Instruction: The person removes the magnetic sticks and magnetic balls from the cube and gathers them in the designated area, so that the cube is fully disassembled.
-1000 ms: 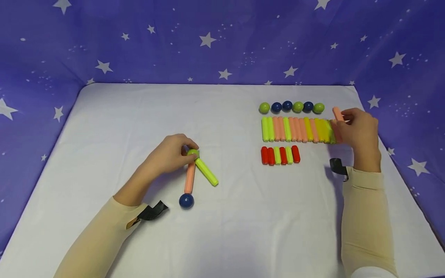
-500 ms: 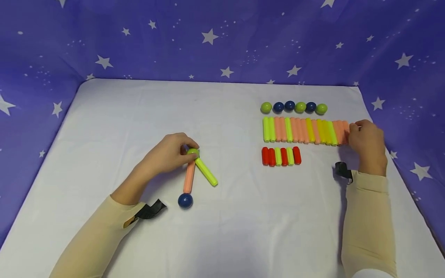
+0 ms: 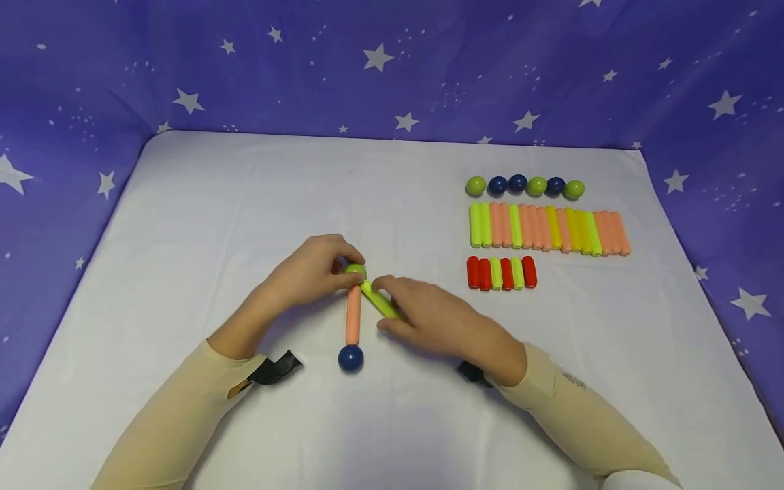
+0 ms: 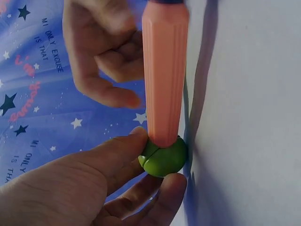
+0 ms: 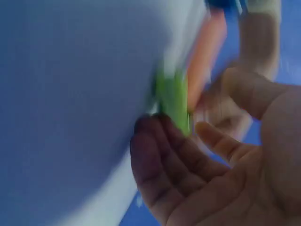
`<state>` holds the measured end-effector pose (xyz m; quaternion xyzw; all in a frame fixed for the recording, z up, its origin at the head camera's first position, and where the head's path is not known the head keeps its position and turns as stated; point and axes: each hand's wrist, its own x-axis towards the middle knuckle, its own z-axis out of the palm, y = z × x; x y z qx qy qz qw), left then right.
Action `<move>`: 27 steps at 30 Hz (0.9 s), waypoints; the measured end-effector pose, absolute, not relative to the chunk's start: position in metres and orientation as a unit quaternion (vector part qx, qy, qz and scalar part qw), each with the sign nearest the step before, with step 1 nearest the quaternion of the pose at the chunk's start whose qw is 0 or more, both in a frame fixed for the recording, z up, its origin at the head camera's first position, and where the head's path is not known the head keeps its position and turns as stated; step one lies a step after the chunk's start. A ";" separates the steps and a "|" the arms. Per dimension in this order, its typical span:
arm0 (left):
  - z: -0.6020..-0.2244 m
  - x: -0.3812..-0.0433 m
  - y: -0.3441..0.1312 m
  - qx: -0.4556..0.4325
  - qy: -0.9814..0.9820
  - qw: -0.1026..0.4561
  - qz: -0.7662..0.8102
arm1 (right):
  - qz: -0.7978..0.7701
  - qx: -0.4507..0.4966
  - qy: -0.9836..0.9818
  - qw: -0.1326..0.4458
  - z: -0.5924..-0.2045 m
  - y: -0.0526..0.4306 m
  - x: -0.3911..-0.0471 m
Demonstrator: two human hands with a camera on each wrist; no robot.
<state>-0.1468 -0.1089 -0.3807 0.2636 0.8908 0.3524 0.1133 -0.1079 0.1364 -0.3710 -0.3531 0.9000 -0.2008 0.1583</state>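
My left hand [image 3: 318, 272] pinches a green ball [image 4: 167, 157] between thumb and fingers. From that ball a pink stick [image 3: 353, 316] runs toward me to a dark blue ball [image 3: 351, 358]. A lime stick [image 3: 381, 299] slants from the green ball to the right. My right hand [image 3: 431, 316] is at this lime stick, fingers on its far side and thumb apart on the near side. In the right wrist view the fingers [image 5: 160, 155] are relaxed and blurred beside the stick; whether they touch it is unclear.
At the right back lies a row of green and blue balls [image 3: 537, 186]. In front of it is a long row of pink, lime and yellow sticks [image 3: 539, 228], then a short row of red and lime sticks [image 3: 505, 273]. A starry purple cloth [image 3: 392, 68] borders the white table [image 3: 245, 190].
My right hand set a pink stick down at the right end of the long row, let go, and moved left to the lime stick. The left hand keeps hold of the green ball.
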 end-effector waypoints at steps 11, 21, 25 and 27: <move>-0.382 -0.145 -0.103 0.264 0.894 0.113 0.343 | -0.140 -0.377 0.910 0.103 -0.383 0.125 -0.090; -0.383 -0.143 -0.103 0.251 0.901 0.114 0.336 | -0.142 -0.365 0.908 0.150 -0.368 0.147 -0.104; -0.384 -0.143 -0.101 0.250 0.901 0.112 0.336 | -0.181 -0.329 0.919 0.122 -0.354 0.182 -0.130; -0.384 -0.143 -0.099 0.252 0.901 0.112 0.334 | -0.201 -0.295 0.929 0.098 -0.347 0.206 -0.145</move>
